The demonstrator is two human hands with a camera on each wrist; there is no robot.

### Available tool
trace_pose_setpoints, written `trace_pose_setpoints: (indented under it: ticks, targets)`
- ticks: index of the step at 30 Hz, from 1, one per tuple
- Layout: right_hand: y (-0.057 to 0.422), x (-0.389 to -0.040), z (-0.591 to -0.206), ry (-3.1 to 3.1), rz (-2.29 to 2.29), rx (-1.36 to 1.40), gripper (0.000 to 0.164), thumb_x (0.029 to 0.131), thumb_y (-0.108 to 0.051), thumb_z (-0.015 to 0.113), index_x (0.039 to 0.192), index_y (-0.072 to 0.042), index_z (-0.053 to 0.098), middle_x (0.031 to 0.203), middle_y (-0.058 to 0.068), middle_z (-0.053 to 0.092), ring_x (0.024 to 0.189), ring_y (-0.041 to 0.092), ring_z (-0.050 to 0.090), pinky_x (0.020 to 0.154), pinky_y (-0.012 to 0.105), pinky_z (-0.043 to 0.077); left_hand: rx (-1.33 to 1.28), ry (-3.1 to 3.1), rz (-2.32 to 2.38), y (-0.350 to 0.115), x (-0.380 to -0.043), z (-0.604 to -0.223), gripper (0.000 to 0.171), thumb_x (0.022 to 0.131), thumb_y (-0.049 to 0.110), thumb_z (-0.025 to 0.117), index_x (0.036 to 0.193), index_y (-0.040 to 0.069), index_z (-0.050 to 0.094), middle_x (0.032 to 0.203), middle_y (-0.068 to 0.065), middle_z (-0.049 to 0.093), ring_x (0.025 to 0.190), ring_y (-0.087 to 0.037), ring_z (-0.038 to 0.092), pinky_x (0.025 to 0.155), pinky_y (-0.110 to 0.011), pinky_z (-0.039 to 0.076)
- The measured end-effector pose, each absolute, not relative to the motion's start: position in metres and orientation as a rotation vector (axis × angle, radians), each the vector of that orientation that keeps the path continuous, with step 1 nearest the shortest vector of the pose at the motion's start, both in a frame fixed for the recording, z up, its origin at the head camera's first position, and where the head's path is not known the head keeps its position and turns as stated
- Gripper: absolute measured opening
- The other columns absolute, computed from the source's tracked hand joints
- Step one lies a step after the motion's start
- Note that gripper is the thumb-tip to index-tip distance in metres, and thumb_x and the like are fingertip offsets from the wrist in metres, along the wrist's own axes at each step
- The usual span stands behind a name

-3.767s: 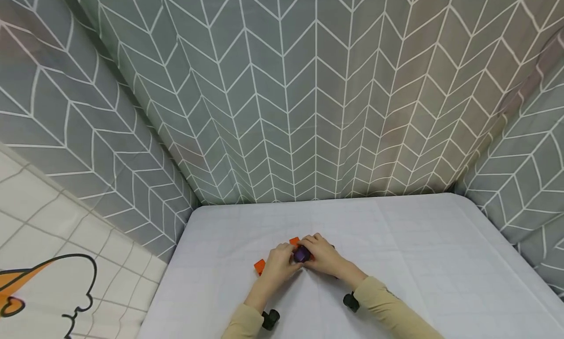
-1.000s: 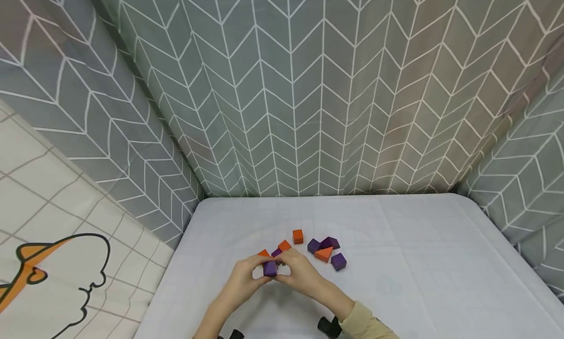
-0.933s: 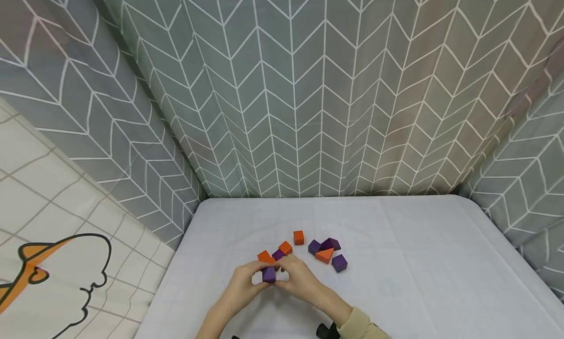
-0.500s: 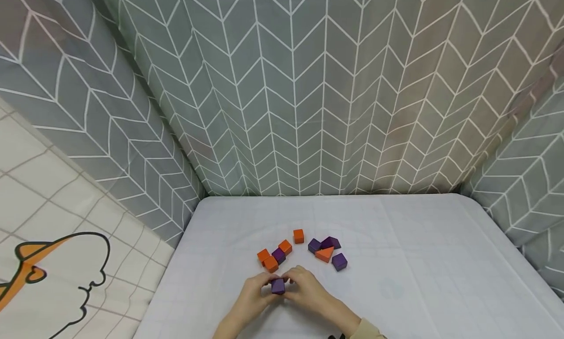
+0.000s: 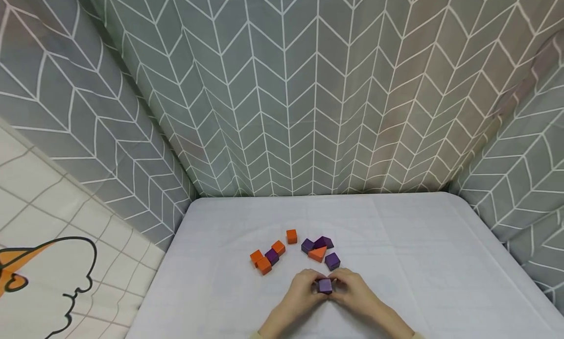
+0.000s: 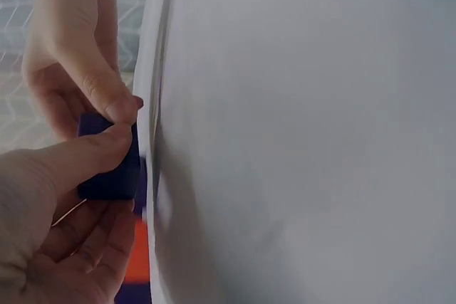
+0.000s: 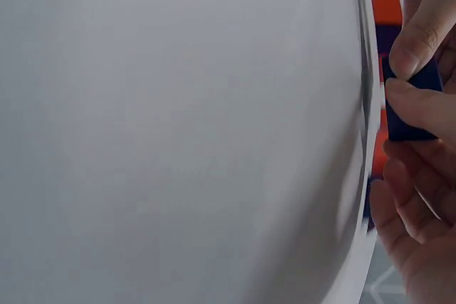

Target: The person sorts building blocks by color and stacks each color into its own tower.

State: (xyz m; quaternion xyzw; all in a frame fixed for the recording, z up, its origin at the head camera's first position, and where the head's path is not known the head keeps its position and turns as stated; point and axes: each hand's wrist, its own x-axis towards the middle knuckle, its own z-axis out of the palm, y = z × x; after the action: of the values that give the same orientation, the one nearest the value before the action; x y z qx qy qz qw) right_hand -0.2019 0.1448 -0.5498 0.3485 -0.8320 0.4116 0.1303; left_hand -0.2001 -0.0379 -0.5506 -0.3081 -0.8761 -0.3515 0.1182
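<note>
In the head view, a purple cube-like block [image 5: 324, 285] sits between the fingertips of both hands, low in the middle of the white table. My left hand [image 5: 299, 294] pinches it from the left, and my right hand [image 5: 358, 295] pinches it from the right. Both wrist views show the two thumbs meeting on the near face of the dark block [image 6: 110, 181]. Whether it is one piece or several, and whether it touches the table, I cannot tell. Just beyond the fingers lies a purple cube [image 5: 332, 261].
Left of the hands, orange cubes [image 5: 264, 266] cluster around a purple cube [image 5: 272, 256]. A lone orange cube [image 5: 292, 236] lies farther back. An orange triangular block [image 5: 317, 254], a purple triangular block [image 5: 325, 242] and another purple block [image 5: 308, 245] sit together. A patterned curtain [image 5: 299, 108] hangs behind the table.
Both hands have moved right with the purple block, from in front of the orange cluster to in front of the right-hand group. The loose blocks keep their arrangement.
</note>
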Motion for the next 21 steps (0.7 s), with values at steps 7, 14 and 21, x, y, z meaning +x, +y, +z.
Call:
trace_pose_setpoints:
  ticks: [7,14,21]
  targets:
    - [0.188,-0.198,-0.549,-2.463,1.225,0.956,0.031,0.062,-0.010,0.078,0.089,-0.012,0.062,0.083,-0.005,0.060,0.068,0.011,0.053,0.059,0.023,0.045,-0.947,-2.587,-0.980,0.007,-0.205,-0.554,0.030,0.064,0.023,0.079,0.089,0.014,0.065,0.081,0.011,0.060,0.074,0.002,0.049,0.064,-0.008,0.034]
    - [0.211,-0.192,-0.553,-2.543,1.290,0.907,0.030,0.068,-0.018,0.074,0.092,-0.011,0.059,0.083,-0.004,0.057,0.068,0.011,0.052,0.059,0.021,0.044,-0.948,-2.567,-0.932,0.032,-0.205,-0.560,0.030,0.060,0.022,0.080,0.086,0.014,0.067,0.074,0.012,0.058,0.068,0.006,0.044,0.059,-0.005,0.030]
    - [0.216,-0.196,-0.563,-2.530,1.372,0.906,0.032,0.068,-0.014,0.074,0.096,-0.013,0.058,0.086,-0.003,0.054,0.068,0.012,0.048,0.057,0.022,0.040,-0.905,-2.609,-0.916,0.035,-0.204,-0.557,0.031,0.059,0.023,0.081,0.086,0.014,0.069,0.073,0.012,0.058,0.066,0.005,0.042,0.057,-0.007,0.030]
